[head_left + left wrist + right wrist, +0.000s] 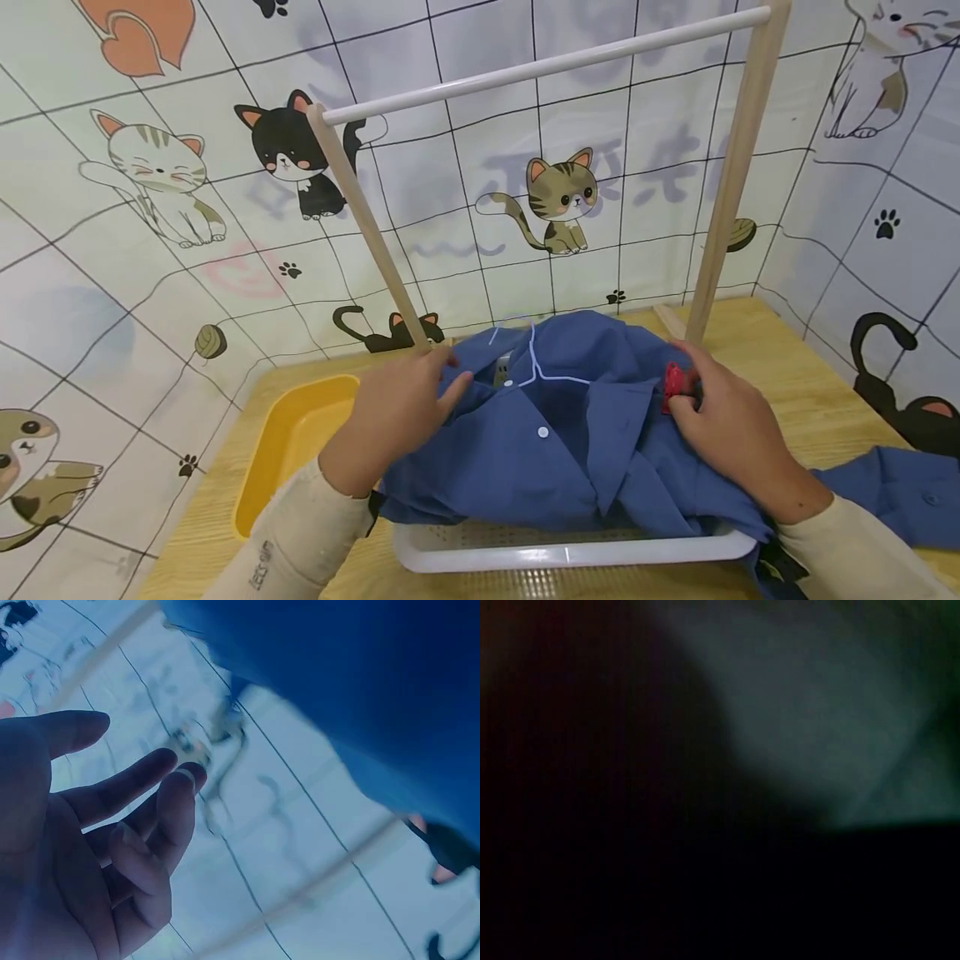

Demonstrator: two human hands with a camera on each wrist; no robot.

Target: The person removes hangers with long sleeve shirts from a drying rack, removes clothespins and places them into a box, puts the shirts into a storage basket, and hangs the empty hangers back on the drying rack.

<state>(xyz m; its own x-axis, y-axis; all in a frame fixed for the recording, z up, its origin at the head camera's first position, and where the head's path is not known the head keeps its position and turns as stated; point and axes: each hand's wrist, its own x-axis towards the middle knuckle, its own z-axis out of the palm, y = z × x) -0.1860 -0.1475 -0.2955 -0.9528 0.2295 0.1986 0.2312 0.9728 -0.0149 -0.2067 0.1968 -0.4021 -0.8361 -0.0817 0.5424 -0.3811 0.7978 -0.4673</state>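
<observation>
A blue button-up shirt (487,467) lies draped over a white plastic basket (570,554), with a white hanger (536,354) showing at its collar opening. Beside the shirt's left shoulder is my left hand (393,412). The left wrist view shows that hand (127,825) with loosely bent fingers and nothing between them, the blue cloth above it. At the right shoulder my right hand (738,429) pinches a red clip (673,385) against the fabric. The right wrist view is almost black, so its fingers there are hidden.
A wooden rack with a white rod (547,68) stands behind the shirt, its posts at either side. To the left on the wooden table (202,517) sits a yellow tray (258,467). A blue sleeve (892,492) spreads out at right. Cat-patterned walls enclose the back and sides.
</observation>
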